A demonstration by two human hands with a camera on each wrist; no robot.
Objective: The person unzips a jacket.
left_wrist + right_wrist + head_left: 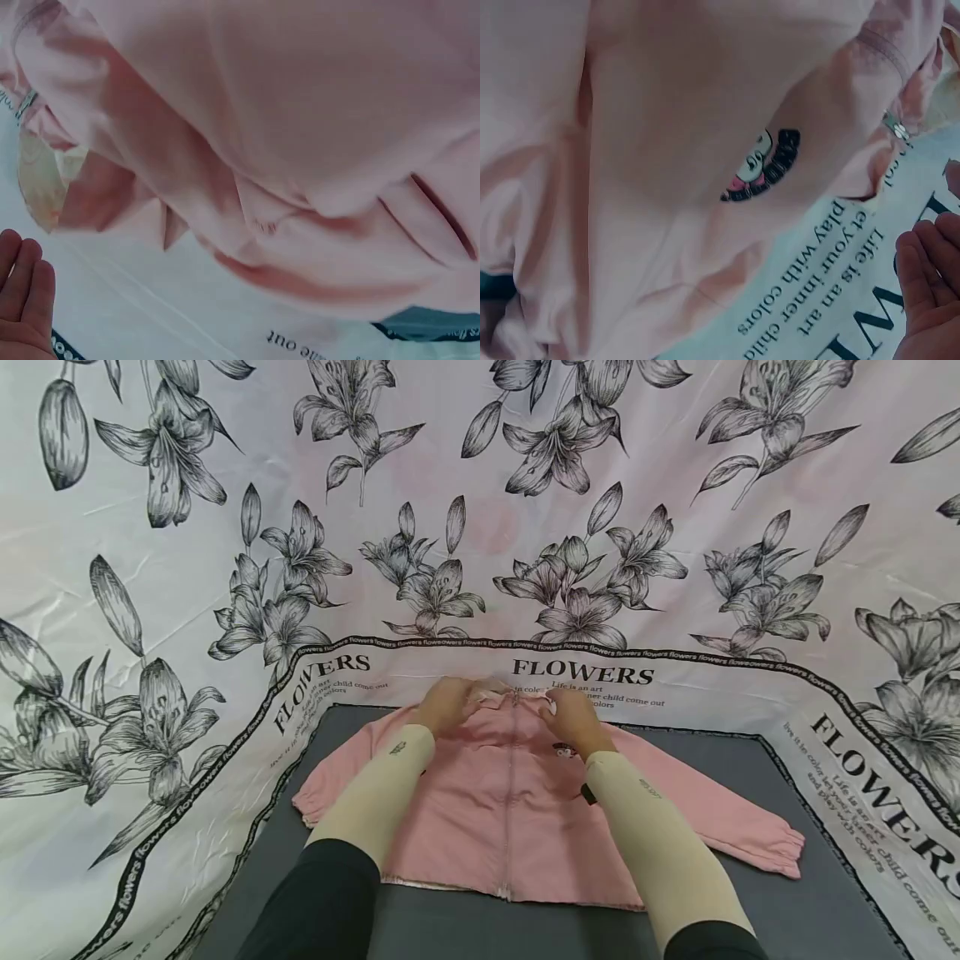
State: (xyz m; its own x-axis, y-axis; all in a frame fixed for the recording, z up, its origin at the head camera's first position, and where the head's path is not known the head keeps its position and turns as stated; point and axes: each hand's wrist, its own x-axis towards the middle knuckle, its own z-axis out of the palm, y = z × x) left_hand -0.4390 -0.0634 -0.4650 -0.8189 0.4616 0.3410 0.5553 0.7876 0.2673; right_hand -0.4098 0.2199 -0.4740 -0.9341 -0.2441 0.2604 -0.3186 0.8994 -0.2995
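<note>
A pink zip-up jacket [465, 810] lies front up on the grey table, its sleeves spread to both sides and its front zipper [512, 777] closed. At the left side of the collar is my left hand [444, 706]; the left wrist view shows its straight fingers [26, 281] beside the pale-lined collar [41, 176]. My right hand [573, 720] is at the collar's right side, over the chest. In the right wrist view its fingers [930, 262] are extended beside the collar, near the zipper pull [896, 126]. A small cartoon print [765, 165] marks the chest.
The grey tabletop [442, 931] shows around the jacket. A white cloth with black flower drawings and lettering [585, 672] hangs behind and borders the table on both sides. The jacket's right-hand sleeve [735, 818] reaches close to the table's right edge.
</note>
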